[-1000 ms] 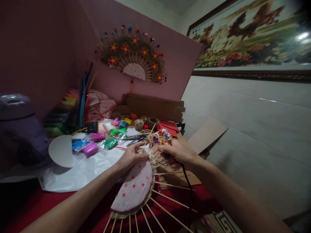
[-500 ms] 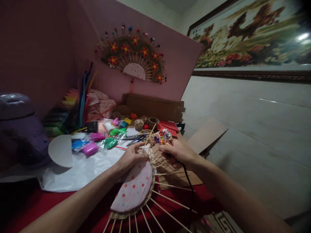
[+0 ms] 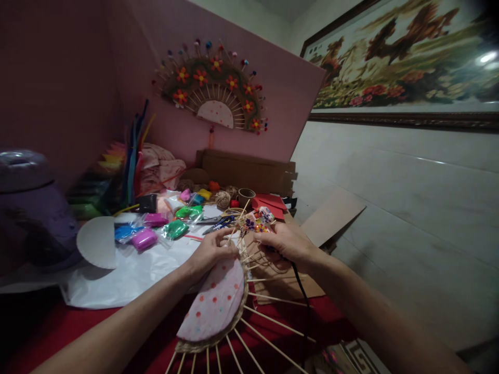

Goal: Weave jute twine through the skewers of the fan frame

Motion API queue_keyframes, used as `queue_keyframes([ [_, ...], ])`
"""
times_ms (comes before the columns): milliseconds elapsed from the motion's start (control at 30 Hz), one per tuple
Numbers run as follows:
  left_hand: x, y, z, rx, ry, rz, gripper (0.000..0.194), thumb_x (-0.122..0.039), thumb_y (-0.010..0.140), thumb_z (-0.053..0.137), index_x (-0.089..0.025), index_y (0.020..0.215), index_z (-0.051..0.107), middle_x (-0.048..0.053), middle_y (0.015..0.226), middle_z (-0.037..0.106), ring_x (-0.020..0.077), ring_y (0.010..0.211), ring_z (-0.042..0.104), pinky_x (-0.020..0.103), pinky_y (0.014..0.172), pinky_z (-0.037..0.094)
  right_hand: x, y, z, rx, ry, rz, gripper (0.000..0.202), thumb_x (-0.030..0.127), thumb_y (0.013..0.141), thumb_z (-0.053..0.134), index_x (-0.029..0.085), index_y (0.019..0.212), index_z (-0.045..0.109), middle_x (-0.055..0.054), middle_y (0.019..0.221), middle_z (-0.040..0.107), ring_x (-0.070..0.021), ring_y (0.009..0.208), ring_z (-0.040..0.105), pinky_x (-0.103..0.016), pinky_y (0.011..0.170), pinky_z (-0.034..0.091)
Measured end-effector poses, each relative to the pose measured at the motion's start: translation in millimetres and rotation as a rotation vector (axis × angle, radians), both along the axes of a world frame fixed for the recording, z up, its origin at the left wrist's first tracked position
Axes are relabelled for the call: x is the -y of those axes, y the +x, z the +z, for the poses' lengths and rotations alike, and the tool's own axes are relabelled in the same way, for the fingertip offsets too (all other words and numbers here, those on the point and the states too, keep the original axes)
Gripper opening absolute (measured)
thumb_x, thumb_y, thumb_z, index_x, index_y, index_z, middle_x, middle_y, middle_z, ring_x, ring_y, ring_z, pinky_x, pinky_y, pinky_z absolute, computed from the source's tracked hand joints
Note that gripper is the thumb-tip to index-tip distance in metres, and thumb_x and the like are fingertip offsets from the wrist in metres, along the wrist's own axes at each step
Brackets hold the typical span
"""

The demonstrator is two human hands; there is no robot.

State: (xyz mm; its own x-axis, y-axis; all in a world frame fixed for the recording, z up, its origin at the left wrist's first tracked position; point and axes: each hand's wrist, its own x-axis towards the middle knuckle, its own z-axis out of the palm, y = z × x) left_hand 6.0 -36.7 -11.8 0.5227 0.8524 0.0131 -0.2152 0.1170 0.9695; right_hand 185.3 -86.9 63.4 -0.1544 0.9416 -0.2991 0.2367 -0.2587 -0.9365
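My left hand (image 3: 215, 251) is closed on the upper end of a half-round fan frame (image 3: 218, 296), its fingers around the edge and the thin sticks there. Pale cloth with red dots covers the frame, braided cord runs along its curved rim, and wooden sticks (image 3: 257, 320) fan outward. In my right hand (image 3: 286, 241) is a flower-patterned glue gun (image 3: 255, 220) with a black cord (image 3: 301, 283) trailing down. Its front end points at the sticks by my left fingertips; whether it touches them I cannot tell.
Bags of coloured clay (image 3: 144, 239), scissors (image 3: 220, 224), twine balls (image 3: 223, 200) and a cup (image 3: 246, 196) lie beyond my hands. A white half-disc (image 3: 97, 242) and purple flask (image 3: 35, 213) stand left. Cardboard (image 3: 331, 215) leans right; a finished fan (image 3: 214, 88) hangs on the pink board.
Almost nothing differs. The glue gun has tilted slightly in my right hand; my left hand and the fan frame stay in place.
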Motion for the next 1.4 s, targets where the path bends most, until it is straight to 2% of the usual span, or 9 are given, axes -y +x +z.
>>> queue_keyframes([
  [200,-1.0,-0.4,-3.1,-0.019,0.013,-0.001,0.062,-0.017,0.062,0.070,-0.013,0.120,0.052,-0.005,0.061,0.058,0.0084,0.050,0.051,0.020,0.049,0.038,-0.3,-0.9,0.9,0.016,0.010,0.004,0.019,0.030,0.077,0.054,0.021,0.070,0.038,0.008,0.050,0.041,-0.0036,0.034,0.030,-0.015,0.029,0.019],
  [433,1.4,0.3,0.4,-0.014,0.009,-0.004,0.058,-0.016,0.061,0.069,-0.013,0.117,0.055,-0.004,0.062,0.059,0.0091,0.051,0.053,0.021,0.049,0.038,-0.8,0.0,-0.7,0.033,-0.004,0.018,0.022,0.031,0.077,0.053,0.020,0.064,0.038,0.009,0.045,0.036,-0.0034,0.033,0.027,-0.014,0.029,0.019],
  [800,-1.9,0.6,-5.0,0.019,0.016,-0.022,0.059,-0.017,0.060,0.071,-0.013,0.117,0.055,-0.002,0.069,0.063,0.0100,0.056,0.055,0.022,0.054,0.041,-1.7,2.2,-3.7,0.018,0.033,0.032,0.019,0.030,0.075,0.054,0.021,0.067,0.040,0.008,0.048,0.037,-0.0040,0.034,0.029,-0.015,0.029,0.019],
  [1167,-0.5,0.8,-2.6,0.024,0.006,-0.027,0.058,-0.018,0.060,0.073,-0.012,0.115,0.056,-0.002,0.068,0.062,0.0094,0.055,0.055,0.021,0.053,0.040,0.1,0.8,-0.7,0.049,0.031,0.000,0.017,0.028,0.073,0.054,0.021,0.068,0.039,0.007,0.049,0.038,-0.0040,0.034,0.029,-0.015,0.028,0.020],
  [1400,1.8,1.4,0.1,0.048,0.013,-0.040,0.054,-0.016,0.061,0.072,-0.013,0.113,0.058,-0.002,0.070,0.064,0.0102,0.059,0.057,0.021,0.055,0.042,-0.1,4.6,-3.8,0.058,0.040,0.007,0.020,0.032,0.076,0.054,0.021,0.069,0.040,0.007,0.051,0.040,-0.0040,0.035,0.030,-0.015,0.028,0.020],
])
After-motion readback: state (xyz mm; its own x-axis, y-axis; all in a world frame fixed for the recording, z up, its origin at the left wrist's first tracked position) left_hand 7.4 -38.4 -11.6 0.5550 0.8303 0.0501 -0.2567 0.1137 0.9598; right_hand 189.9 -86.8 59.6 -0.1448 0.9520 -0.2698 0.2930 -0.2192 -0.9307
